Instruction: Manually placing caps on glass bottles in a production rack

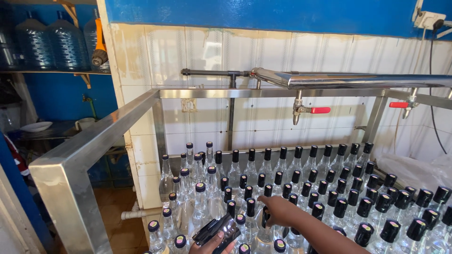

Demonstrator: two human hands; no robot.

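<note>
- Clear glass bottle (265,229): upright among many like it, with a black cap, touched at its neck.
- Bundle of glossy black caps or sleeves (217,229): lies tilted, gripped from below at the bottom edge.

The left hand (213,245), perhaps holding black caps (217,229), is cut off below.

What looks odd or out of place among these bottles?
Nothing spilled or toppled. The bottles stand upright, but the left group is loosely clustered, unlike the tidy rows. The left hand holds black sleeves.
</note>
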